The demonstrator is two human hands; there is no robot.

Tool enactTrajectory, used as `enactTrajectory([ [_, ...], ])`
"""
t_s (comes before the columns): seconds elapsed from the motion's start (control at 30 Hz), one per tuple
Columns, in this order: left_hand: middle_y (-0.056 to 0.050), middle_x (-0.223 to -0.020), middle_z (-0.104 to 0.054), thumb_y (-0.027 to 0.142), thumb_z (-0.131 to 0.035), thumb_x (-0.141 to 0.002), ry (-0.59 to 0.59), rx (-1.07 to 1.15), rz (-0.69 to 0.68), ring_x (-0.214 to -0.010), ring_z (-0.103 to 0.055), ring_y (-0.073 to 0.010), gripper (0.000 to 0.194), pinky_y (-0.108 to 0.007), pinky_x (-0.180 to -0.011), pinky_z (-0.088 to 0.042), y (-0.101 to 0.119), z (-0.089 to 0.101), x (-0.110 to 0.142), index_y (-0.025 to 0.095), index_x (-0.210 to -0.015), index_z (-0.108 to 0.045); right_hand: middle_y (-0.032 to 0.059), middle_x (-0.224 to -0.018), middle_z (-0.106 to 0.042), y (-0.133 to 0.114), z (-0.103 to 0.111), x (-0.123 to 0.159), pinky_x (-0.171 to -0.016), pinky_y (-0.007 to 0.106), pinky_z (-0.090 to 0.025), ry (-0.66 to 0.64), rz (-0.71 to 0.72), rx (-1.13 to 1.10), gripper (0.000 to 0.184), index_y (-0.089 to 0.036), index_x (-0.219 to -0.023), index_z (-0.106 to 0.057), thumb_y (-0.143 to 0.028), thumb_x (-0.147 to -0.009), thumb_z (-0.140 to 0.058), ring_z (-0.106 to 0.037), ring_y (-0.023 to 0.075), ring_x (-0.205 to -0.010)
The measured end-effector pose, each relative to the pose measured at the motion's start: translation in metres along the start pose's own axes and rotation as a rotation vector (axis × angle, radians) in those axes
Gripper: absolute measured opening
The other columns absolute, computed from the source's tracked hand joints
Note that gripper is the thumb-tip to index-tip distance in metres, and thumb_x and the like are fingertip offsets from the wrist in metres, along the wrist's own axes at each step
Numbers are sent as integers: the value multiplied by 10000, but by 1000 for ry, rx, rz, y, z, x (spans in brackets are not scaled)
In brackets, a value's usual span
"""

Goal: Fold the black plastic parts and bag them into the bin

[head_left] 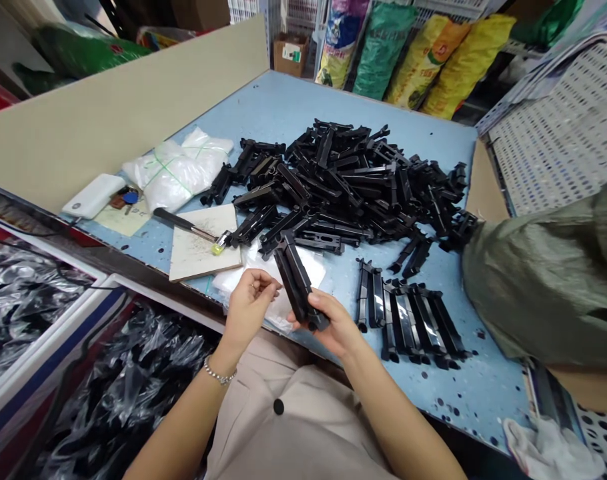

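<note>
What look like 2 black parts [294, 283], side by side, slant up from the lower centre of the frame, gripped near their lower end by the right hand [336, 323], its thumb on top and its fingers wrapped beneath; holding them there likely leaves most of their length exposed to view. The left hand [253, 297], just beside them, is half curled with thumb and forefinger drawn together; whether it pinches anything thin, I cannot tell. Clear plastic sheets [228, 280] lie under the hands, probably kept there for easy reach. Just left of centre, a black-handled tool [176, 220] rests across a pale board [203, 247], which perhaps shields the blue table [283, 100]. A jumbled heap of similar parts [353, 173] fills the upper centre, while at lower right a neat row [408, 317] lies apart, seemingly to avoid mixing. At the top right lean 4 upright sacks [383, 53].
</note>
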State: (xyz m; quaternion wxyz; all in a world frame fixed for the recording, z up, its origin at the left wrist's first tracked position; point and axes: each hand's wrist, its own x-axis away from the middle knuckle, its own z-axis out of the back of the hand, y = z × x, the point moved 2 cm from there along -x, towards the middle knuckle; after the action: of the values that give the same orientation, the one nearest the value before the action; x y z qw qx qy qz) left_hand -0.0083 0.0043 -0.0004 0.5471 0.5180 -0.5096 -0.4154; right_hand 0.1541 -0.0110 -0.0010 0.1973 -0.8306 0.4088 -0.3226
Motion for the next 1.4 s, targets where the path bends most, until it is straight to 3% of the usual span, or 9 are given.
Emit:
enactTrajectory([
  [0.2, -16, -856, -606, 260, -708, -691, -2, -180, -19, -780, -593, -148, 348, -268, -693, -489, -7, 1, -5, 184, -992, -551, 96, -949, -729, 4, 12, -8, -550, 233, -546, -2, -127, -214, 302, -126, -1033, -642, -322, -809, -593, -672, 150, -665],
  [0.43, -11, -693, -654, 373, -690, -726, -39, -236, 58, -650, -566, -138, 218, -266, -637, -462, -6, 13, -12, 163, -785, -687, 148, -1279, -613, -2, 15, -4, -534, 203, -521, -75, -133, -281, 390, -133, -1150, -606, -347, -833, -529, -646, 122, -701],
  [0.7, -6, -660, -634, 335, -780, -622, -1, -24, 128, -597, -555, -121, 256, -236, -575, -441, -9, 7, -16, 155, -685, -609, 90, -915, -728, 2, 11, -14, -496, 218, -510, 30, -118, -199, 290, -136, -989, -665, -321, -767, -643, -665, 161, -652],
  [0.83, -44, -814, -673, 243, -650, -746, 79, -223, -158, -770, -627, -168, 91, -298, -734, -504, 1, 27, -12, 181, -709, -594, 75, -1003, -718, -6, 15, -18, -467, 196, -496, 132, -46, -192, 267, -155, -973, -666, -327, -769, -662, -653, 136, -632],
  [0.93, -80, -1002, -679, 145, -493, -814, -10, -630, -450, -1008, -610, -222, 198, -376, -929, -469, 8, 36, -7, 204, -776, -678, 51, -918, -718, -11, 14, -8, -518, 192, -518, 207, 62, -93, 221, -168, -915, -656, -303, -746, -707, -678, 147, -694],
  [1.0, -95, -1095, -665, 129, -433, -844, -74, -775, -491, -1072, -597, -237, 300, -399, -976, -455, 8, 36, -6, 208, -942, -705, 53, -874, -719, -11, 10, 4, -547, 206, -530, 120, 87, -39, 260, -168, -931, -646, -338, -747, -714, -686, 159, -710],
  [1.13, -116, -1275, -584, 133, -457, -841, -98, -779, -399, -1111, -597, -241, 419, -397, -997, -468, 8, 34, -12, 184, -1233, -594, 111, -744, -716, 5, 6, 21, -407, 182, -439, -150, -217, -3, 370, -100, -865, -640, -463, -795, -626, -629, 133, -507],
  [1.27, -137, -1452, -428, 98, -440, -848, -165, -836, -419, -1204, -557, -244, 588, -396, -1033, -458, 13, 31, -3, 208, -1425, -405, 53, -644, -666, 18, 16, 14, -288, 146, -213, -154, -426, -96, 454, -97, -813, -626, -541, -829, -534, -353, 14, -301],
  [1.4, -106, -1516, -365, 6, -364, -840, -524, -809, -619, -1364, -407, -240, 727, -400, -1097, -409, 18, 11, 31, 270, -1504, -237, -5, -595, -593, 21, 12, 1, -306, 151, -183, -80, -339, 5, 449, -138, -757, -589, -580, -816, -529, -265, 10, -327],
])
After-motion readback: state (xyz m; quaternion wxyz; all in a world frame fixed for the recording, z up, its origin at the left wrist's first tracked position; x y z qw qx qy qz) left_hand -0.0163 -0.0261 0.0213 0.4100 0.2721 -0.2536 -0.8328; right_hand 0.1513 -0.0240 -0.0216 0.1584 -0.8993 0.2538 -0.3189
